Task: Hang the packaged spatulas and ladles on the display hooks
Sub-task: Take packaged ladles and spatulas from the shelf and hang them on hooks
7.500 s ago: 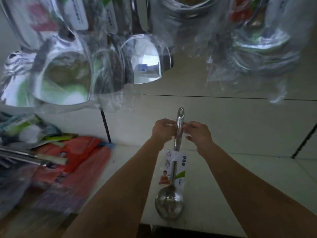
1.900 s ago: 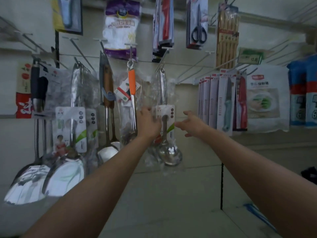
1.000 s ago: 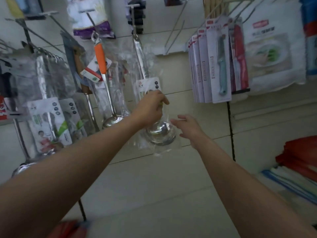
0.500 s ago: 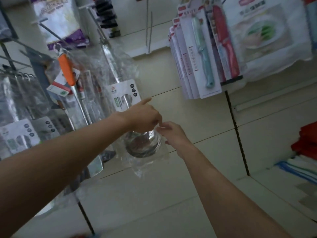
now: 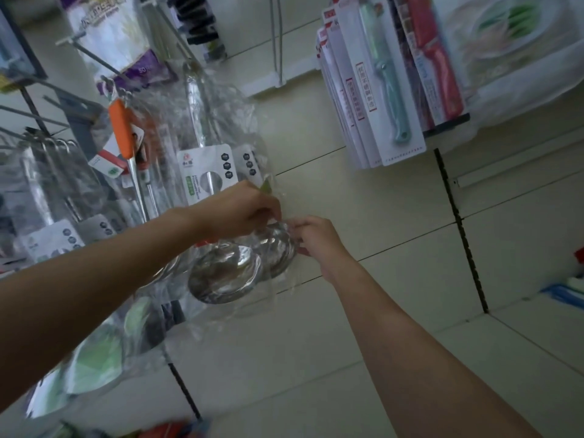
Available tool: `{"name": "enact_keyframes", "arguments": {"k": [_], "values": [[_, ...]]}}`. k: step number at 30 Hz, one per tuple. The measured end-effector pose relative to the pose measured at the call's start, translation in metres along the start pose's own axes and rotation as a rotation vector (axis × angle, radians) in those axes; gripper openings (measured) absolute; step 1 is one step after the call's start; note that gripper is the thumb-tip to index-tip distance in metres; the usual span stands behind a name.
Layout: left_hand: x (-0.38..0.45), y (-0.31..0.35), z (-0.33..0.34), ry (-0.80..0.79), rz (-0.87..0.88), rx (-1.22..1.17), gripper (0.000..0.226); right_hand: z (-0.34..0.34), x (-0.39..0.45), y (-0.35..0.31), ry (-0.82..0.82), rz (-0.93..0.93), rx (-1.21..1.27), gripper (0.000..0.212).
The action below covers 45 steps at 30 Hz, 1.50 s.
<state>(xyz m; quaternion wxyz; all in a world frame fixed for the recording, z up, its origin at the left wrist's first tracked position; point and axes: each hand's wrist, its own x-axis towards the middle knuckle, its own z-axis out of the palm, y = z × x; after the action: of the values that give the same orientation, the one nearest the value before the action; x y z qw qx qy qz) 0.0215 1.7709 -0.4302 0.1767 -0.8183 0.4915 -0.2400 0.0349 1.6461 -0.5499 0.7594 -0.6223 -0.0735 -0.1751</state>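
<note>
I'm facing a pale shop wall [image 5: 363, 191] hung with hooks. At left an orange-handled utensil [image 5: 121, 134] dangles, then bagged ladles [image 5: 226, 273] with white label cards, print unreadable. My left hand [image 5: 240, 210] pinches the ladles' plastic; my right hand [image 5: 316, 237] pinches it beside a bowl. Carded knives [image 5: 388, 83] hang right, Chinese lettering illegible.

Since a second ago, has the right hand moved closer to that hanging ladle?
Yes. The right hand, earlier apart from the packaged ladle that hangs on its hook, has closed in leftward, and its fingers now touch the wrapper beside the left hand.
</note>
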Motion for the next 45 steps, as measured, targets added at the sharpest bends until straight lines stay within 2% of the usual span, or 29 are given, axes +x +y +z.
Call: {"name": "enact_keyframes", "arguments": {"k": [6, 11, 13, 16, 18, 22, 30, 36, 42, 45], "values": [[-0.003, 0.003, -0.003, 0.011, -0.020, 0.024, 0.025, -0.009, -0.005, 0.000, 0.008, 0.010, 0.021, 0.035], [0.002, 0.009, -0.006, -0.117, -0.086, 0.200, 0.054, -0.009, -0.012, -0.008, -0.033, -0.045, 0.044, 0.035], [0.003, 0.011, -0.008, -0.134, -0.077, 0.249, 0.060, -0.012, -0.016, -0.011, -0.083, -0.055, 0.048, 0.037], [-0.003, 0.006, -0.008, -0.037, 0.038, 0.298, 0.050, -0.016, -0.017, -0.012, -0.095, -0.046, 0.017, 0.037], [-0.009, 0.001, -0.008, 0.027, 0.121, 0.358, 0.038, -0.018, -0.015, -0.010, -0.022, -0.033, 0.002, 0.037], [-0.018, 0.003, -0.014, 0.064, 0.150, 0.403, 0.024, -0.024, -0.006, 0.002, 0.098, -0.009, -0.060, 0.042], [-0.014, 0.004, -0.015, 0.012, 0.125, 0.506, 0.028, -0.023, -0.006, 0.007, -0.017, 0.060, -0.085, 0.047], [-0.008, 0.008, -0.019, -0.052, 0.113, 0.528, 0.033, -0.021, -0.005, 0.008, -0.033, 0.074, -0.081, 0.057], [-0.005, 0.004, -0.019, -0.078, 0.129, 0.500, 0.035, -0.020, -0.013, 0.000, -0.051, 0.094, 0.027, 0.052], [-0.003, 0.009, -0.019, -0.128, 0.100, 0.495, 0.043, -0.020, -0.020, -0.006, -0.073, 0.085, 0.028, 0.049]]}}
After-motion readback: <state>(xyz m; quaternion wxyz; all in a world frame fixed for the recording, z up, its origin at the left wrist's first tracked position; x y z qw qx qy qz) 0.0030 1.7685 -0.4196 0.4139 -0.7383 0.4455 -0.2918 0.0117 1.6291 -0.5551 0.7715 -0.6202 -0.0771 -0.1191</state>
